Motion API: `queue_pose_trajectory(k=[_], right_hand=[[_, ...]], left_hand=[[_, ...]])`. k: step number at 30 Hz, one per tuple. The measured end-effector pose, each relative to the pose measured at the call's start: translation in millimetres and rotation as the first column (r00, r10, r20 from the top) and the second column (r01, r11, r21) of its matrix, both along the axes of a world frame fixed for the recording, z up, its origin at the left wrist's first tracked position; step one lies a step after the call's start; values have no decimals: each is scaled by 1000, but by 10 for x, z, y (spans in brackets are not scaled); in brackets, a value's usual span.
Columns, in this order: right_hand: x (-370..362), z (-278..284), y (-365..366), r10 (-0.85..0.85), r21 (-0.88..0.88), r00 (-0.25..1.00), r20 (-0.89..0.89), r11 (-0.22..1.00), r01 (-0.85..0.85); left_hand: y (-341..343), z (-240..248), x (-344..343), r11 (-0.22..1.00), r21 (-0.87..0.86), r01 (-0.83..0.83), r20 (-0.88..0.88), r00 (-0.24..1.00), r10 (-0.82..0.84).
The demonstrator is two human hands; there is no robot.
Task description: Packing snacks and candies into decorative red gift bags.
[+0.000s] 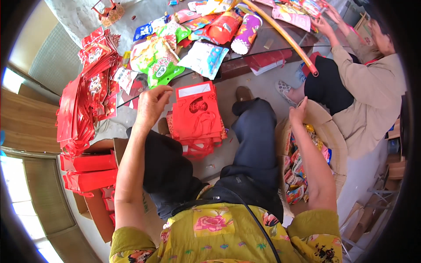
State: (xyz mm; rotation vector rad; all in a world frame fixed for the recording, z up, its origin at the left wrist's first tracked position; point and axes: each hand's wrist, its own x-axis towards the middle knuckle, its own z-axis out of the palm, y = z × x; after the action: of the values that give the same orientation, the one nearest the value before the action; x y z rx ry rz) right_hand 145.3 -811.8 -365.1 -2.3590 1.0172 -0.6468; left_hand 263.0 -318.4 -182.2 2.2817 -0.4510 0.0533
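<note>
My left hand (pixel 152 105) is raised at the near edge of the table, its fingers curled in and nothing visible in them. Just beyond it lies a green snack bag (pixel 158 65). To its right, a stack of red paper gift bags (pixel 197 116) rests low between my legs, the top one flat with a white strip along its far end. My right hand (pixel 299 113) is over the far left rim of an open cardboard box (pixel 323 115). Its fingers are drawn together, and what they hold, if anything, is hidden. Colourful snack packets (pixel 296 175) fill the box beneath my forearm.
Snack bags and a purple canister (pixel 247 34) crowd the table, with a long yellow tube (pixel 285 35) across them. Red gift bags (pixel 76 109) pile up at left, above a box of red bags (pixel 90 173). A co-worker (pixel 368 87) sits at right, hands among pink packets.
</note>
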Motion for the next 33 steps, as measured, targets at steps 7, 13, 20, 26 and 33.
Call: queue_pose_trajectory(k=[7, 13, 20, 26, 33], right_hand=[[18, -128, -121, 60, 25, 993, 103, 998, -63], [35, -139, -74, 97, 105, 982, 161, 988, -115], [-512, -47, 164, -66, 563, 893, 445, 796, -222], [-1362, -224, 325, -66, 669, 958, 278, 730, -144], [-2055, -578, -429, 13, 112, 1000, -19, 994, -11]], left_hand=[[298, -255, 54, 977, -155, -144, -89, 987, 131], [513, -438, 61, 977, 183, 109, -317, 947, -47], [620, -552, 129, 981, 126, 149, -383, 919, -90], [602, -531, 74, 980, 145, 136, -405, 912, -67], [550, -489, 52, 985, 122, 126, -423, 904, -64]])
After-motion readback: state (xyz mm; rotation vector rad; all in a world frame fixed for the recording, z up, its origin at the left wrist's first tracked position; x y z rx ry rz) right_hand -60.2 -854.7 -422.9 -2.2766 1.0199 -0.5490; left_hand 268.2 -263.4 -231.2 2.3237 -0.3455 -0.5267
